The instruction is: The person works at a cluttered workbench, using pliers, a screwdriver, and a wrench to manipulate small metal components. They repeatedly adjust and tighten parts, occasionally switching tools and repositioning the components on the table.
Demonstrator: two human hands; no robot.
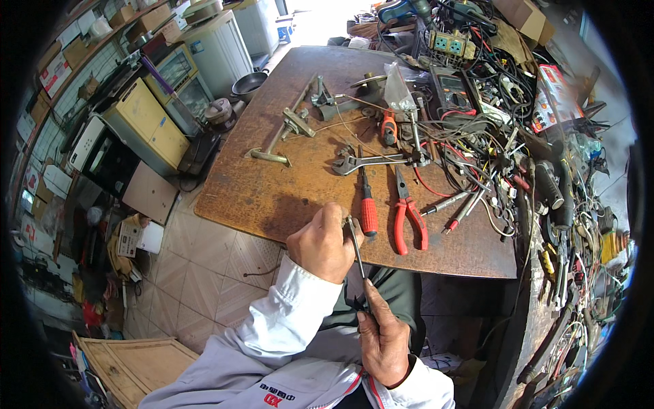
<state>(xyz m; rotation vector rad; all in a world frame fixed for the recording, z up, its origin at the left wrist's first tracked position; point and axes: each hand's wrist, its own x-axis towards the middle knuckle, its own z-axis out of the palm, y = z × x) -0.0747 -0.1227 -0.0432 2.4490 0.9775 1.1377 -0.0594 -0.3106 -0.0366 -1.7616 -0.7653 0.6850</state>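
My left hand is closed in a fist at the table's front edge, and whatever small thing its fingers grip is hidden. Lower and to the right, my right hand grips a slim metal-shafted tool, its kind unclear. The shaft slants up so that its tip meets the fingers of my left hand. Just right of that hand lies a red-handled screwdriver. Beside it are red-handled long-nose pliers with their handles spread. An adjustable wrench lies behind them.
The wooden table bears a metal puller-like piece, an orange-handled tool and red and grey test probes. Tangled wires and a multimeter crowd its right side. Refrigerators and a black pan stand at the far left.
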